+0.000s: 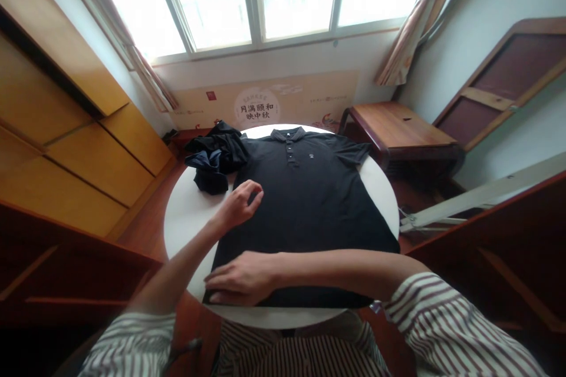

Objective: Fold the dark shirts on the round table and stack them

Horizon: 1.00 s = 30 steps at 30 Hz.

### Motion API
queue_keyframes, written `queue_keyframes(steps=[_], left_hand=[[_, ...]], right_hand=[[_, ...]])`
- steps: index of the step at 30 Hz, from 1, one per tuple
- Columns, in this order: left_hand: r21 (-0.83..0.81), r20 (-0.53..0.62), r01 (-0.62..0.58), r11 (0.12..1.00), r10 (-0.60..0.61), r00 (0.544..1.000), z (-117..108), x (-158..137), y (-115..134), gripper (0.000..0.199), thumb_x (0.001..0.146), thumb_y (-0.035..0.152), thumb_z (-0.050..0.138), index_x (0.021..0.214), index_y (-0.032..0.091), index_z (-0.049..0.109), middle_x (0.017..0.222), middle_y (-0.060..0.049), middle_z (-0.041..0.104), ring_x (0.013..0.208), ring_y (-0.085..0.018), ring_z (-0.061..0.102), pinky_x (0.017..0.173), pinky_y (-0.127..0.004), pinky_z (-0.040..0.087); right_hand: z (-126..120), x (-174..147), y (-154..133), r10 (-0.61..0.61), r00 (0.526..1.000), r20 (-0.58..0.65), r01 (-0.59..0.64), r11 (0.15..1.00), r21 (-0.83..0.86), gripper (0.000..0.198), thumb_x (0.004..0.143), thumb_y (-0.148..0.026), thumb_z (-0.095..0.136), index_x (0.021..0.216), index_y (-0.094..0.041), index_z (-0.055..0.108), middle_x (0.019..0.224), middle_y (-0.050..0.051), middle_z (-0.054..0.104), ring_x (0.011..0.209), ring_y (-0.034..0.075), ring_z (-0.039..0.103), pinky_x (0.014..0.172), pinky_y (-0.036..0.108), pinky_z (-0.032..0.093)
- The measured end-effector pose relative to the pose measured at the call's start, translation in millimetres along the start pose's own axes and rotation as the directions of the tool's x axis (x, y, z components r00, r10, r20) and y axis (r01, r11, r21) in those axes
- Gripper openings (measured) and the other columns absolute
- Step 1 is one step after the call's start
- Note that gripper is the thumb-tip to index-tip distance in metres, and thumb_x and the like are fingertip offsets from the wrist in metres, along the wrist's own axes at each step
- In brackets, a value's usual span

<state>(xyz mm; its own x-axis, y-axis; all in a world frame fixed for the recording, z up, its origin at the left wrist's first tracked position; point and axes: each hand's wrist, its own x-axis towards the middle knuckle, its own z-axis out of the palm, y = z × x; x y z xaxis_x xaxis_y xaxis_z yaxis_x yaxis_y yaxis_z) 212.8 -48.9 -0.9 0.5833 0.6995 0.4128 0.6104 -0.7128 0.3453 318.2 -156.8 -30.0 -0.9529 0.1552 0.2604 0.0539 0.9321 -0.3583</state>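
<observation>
A black short-sleeved polo shirt lies spread out, front up, on a round white table. Its collar points to the window and its hem reaches the near edge. My left hand is over the shirt's left side, fingers loosely curved with a gap to the thumb and nothing visible in them. I cannot tell whether it touches the cloth. My right forearm crosses the lower shirt. My right hand lies palm down, fingers stretched out, on the lower left corner by the hem.
A crumpled heap of dark clothes sits on the table's far left. Yellow cabinets stand at left. A wooden side table is at back right, near a leaning framed panel. A printed banner hangs below the window.
</observation>
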Motion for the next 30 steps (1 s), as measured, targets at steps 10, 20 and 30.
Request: queue_keyframes(steps=[10,20,30], left_hand=[[0.285,0.344,0.157,0.946,-0.254,0.904,83,70,-80,0.060,0.102,0.049,0.030,0.155,0.022,0.029,0.163,-0.006,0.020,0.151,-0.027,0.017,0.120,-0.054,0.015],[0.335,0.309,0.152,0.930,-0.261,0.915,80,62,-87,0.066,0.099,0.059,0.027,0.156,0.026,0.028,0.163,-0.003,0.020,0.151,-0.026,0.016,0.121,-0.047,0.016],[0.346,0.291,0.162,0.924,-0.270,0.918,81,62,-87,0.064,0.099,0.058,0.029,0.155,0.026,0.029,0.163,-0.003,0.023,0.150,-0.026,0.020,0.121,-0.047,0.017]], right_hand=[[-116,-133,120,0.724,0.619,-0.303,-0.785,0.585,-0.204,0.037,0.095,-0.037,0.060,0.127,-0.017,0.057,0.126,0.010,0.059,0.106,0.023,0.062,0.089,0.044,0.054],[-61,-226,75,0.805,0.509,-0.303,-0.861,0.471,-0.194,0.060,0.098,-0.056,0.036,0.150,-0.026,0.041,0.157,0.007,0.037,0.145,0.030,0.029,0.118,0.052,0.022],[-75,-294,30,0.830,-0.015,-0.558,-0.988,-0.098,-0.120,0.042,0.096,-0.049,0.048,0.101,-0.010,0.061,0.095,0.019,0.067,0.090,0.029,0.066,0.083,0.037,0.049]])
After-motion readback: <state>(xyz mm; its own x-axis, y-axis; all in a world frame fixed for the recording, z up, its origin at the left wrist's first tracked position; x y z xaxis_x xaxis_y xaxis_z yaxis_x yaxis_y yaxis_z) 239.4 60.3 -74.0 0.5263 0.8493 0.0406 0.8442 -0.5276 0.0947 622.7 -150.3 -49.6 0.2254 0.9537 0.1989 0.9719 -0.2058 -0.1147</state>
